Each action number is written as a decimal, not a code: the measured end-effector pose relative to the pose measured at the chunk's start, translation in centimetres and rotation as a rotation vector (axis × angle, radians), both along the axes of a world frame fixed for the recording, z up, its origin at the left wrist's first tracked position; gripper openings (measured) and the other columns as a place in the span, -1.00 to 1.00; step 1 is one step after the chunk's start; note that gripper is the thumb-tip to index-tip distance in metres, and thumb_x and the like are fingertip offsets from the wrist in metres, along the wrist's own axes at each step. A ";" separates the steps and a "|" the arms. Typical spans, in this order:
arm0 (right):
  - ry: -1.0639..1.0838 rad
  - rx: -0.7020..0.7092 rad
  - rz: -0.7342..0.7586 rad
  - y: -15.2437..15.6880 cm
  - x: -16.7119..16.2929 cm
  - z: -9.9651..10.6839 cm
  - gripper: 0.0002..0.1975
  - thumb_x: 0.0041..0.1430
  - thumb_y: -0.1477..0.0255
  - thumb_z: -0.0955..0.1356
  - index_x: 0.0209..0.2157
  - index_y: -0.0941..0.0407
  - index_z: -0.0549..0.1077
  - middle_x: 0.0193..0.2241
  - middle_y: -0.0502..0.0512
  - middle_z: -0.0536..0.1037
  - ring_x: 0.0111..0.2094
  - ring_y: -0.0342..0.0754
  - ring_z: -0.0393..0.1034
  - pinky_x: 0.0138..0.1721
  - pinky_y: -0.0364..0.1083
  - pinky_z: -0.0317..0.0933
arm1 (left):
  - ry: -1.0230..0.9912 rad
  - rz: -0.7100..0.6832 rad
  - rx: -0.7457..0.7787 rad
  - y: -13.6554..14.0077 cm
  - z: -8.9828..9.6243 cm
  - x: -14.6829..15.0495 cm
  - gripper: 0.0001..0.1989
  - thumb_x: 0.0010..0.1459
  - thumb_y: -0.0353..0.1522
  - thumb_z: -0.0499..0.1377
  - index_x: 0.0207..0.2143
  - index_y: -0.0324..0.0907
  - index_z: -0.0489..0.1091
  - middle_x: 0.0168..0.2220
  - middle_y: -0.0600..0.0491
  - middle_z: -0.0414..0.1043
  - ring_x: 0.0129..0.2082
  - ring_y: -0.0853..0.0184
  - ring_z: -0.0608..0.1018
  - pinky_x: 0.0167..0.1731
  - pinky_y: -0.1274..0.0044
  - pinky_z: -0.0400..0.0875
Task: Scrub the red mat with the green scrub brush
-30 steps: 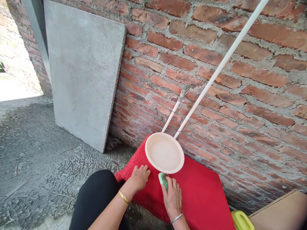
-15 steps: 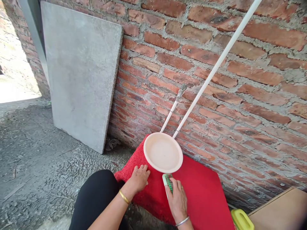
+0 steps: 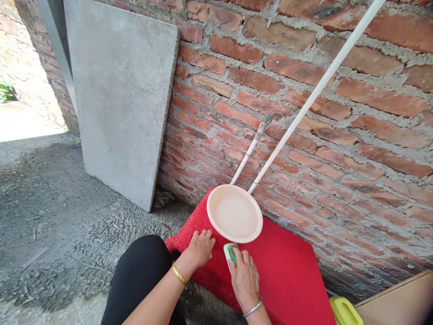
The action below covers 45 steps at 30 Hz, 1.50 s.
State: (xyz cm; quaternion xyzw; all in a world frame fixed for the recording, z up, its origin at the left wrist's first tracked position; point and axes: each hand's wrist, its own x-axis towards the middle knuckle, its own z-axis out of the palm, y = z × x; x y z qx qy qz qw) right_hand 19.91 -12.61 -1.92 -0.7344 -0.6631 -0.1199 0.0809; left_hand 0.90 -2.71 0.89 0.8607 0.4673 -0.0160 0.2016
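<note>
My right hand (image 3: 245, 277), with a silver bangle at the wrist, is closed around a scrub brush (image 3: 229, 253) with a pale green body and green bristles. It is over the red cloth (image 3: 287, 271), just below the basin. Lying on the same cloth, my left hand (image 3: 201, 248) has its fingers stretched out and apart; a gold bangle circles that wrist. The pale pink basin (image 3: 237, 240) sits at the cloth's far end against the wall. Whether it holds water I cannot tell for certain.
Behind the cloth rises a brick wall (image 3: 338, 167) with a long white pipe (image 3: 304, 108) and a short pipe (image 3: 245, 158). A grey slab (image 3: 122, 99) leans at left. A yellow-green container (image 3: 347, 311) and a cardboard box (image 3: 395, 302) are at lower right. Wet concrete floor (image 3: 64, 225) lies left.
The right hand and brush have shifted slightly left on the cloth, nearer the left hand. The left hand stays spread on the cloth. The whole view has shifted a little.
</note>
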 end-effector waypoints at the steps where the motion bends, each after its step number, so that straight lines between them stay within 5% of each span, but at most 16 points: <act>1: 0.005 -0.005 0.016 0.2 -0.6 -0.1 -0.63 0.39 0.28 0.20 0.14 -0.11 0.45 -0.16 0.14 0.54 -0.20 0.09 0.46 -0.13 0.02 0.31 | -0.001 0.000 0.006 -0.1 0.0 0.0 -0.42 0.22 -0.32 0.22 0.30 -0.09 0.30 0.40 -0.21 0.13 0.40 -0.04 0.17 0.35 0.01 0.00; 6: -0.067 -0.003 0.029 1.0 -1.5 -0.6 -0.62 0.39 0.32 0.21 0.17 -0.11 0.42 -0.15 0.14 0.55 -0.19 0.08 0.47 -0.16 0.02 0.34 | 0.018 -0.002 0.025 -0.1 -0.3 -0.1 -0.42 0.23 -0.31 0.21 0.30 -0.05 0.29 0.41 -0.17 0.12 0.40 -0.02 0.17 0.34 0.01 0.00; 13: -0.154 -0.048 -0.195 -0.4 4.5 0.0 -0.58 0.43 0.23 0.16 0.15 0.03 0.44 -0.22 0.17 0.51 -0.21 0.07 0.49 -0.21 -0.02 0.36 | 0.002 0.004 0.097 -0.8 -1.0 1.0 -0.47 0.24 -0.32 0.22 0.27 -0.04 0.34 0.36 -0.20 0.20 0.35 -0.07 0.23 0.31 0.01 0.01; 18: -0.096 -0.098 -0.310 -1.0 6.3 0.5 -0.57 0.43 0.22 0.16 0.17 0.05 0.42 -0.18 0.17 0.50 -0.16 0.07 0.48 -0.19 -0.04 0.34 | -0.098 0.060 0.239 -2.2 -2.3 3.8 -0.54 0.35 -0.15 0.12 0.25 0.00 0.38 0.28 -0.19 0.30 0.28 -0.06 0.28 0.27 -0.01 0.00; 24: -0.130 -0.083 -0.308 -1.0 6.0 0.0 -0.58 0.43 0.23 0.19 0.18 0.07 0.42 -0.20 0.18 0.50 -0.16 0.06 0.47 -0.14 -0.04 0.30 | -0.126 0.054 0.406 -2.5 -3.9 5.3 -0.33 0.17 0.08 0.23 0.25 0.02 0.39 0.13 -0.20 0.40 0.12 -0.03 0.36 0.21 -0.01 0.05; 30: -0.147 -0.036 -0.291 -1.1 6.3 -0.8 -0.58 0.42 0.22 0.21 0.17 0.06 0.44 -0.21 0.19 0.50 -0.19 0.09 0.46 -0.17 -0.02 0.28 | -0.127 -0.037 0.361 -1.5 -3.8 4.2 -0.40 0.09 0.12 0.28 0.17 0.26 0.44 0.15 -0.11 0.38 0.14 -0.04 0.35 0.19 -0.02 0.03; 37: -0.126 -0.022 -0.269 -1.1 6.4 -1.2 -0.56 0.41 0.24 0.22 0.18 0.14 0.43 -0.21 0.23 0.48 -0.19 0.12 0.45 -0.14 0.02 0.29 | -0.126 0.055 0.439 -2.4 -4.0 5.5 -0.20 0.09 0.21 0.18 0.28 0.03 0.36 0.10 -0.19 0.41 0.12 -0.05 0.36 0.21 -0.03 0.03; 45: 0.040 0.042 -0.222 -1.0 7.7 -1.4 -0.52 0.42 0.18 0.15 0.15 0.13 0.43 -0.20 0.22 0.48 -0.16 0.13 0.44 -0.12 0.03 0.30 | -0.216 0.021 0.407 -3.3 -5.2 5.4 -0.19 0.06 0.26 0.14 0.28 0.15 0.34 0.20 -0.14 0.38 0.20 -0.08 0.33 0.24 -0.03 0.06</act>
